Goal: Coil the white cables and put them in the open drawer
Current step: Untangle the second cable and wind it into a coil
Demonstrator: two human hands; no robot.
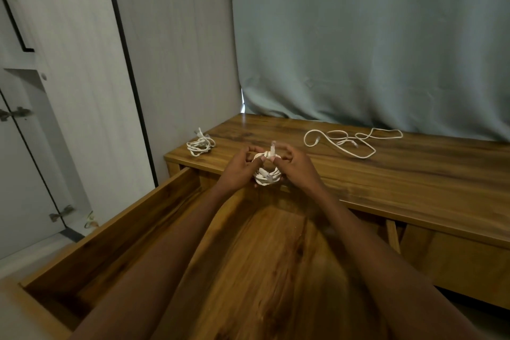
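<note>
Now your left hand (239, 167) and right hand (294, 167) pinch a coiled cable (266, 171) over the open drawer (110, 232); bundled cable (200, 143) and loose cable (353, 141) lie on the tabletop (414, 174).

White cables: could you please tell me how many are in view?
3: a coiled cable held in both hands, a bundled cable at the cabinet's left end, a loose cable on its right.

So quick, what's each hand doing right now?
Left hand: pinching the coiled white cable.
Right hand: pinching the same coil near its plug end.
</note>
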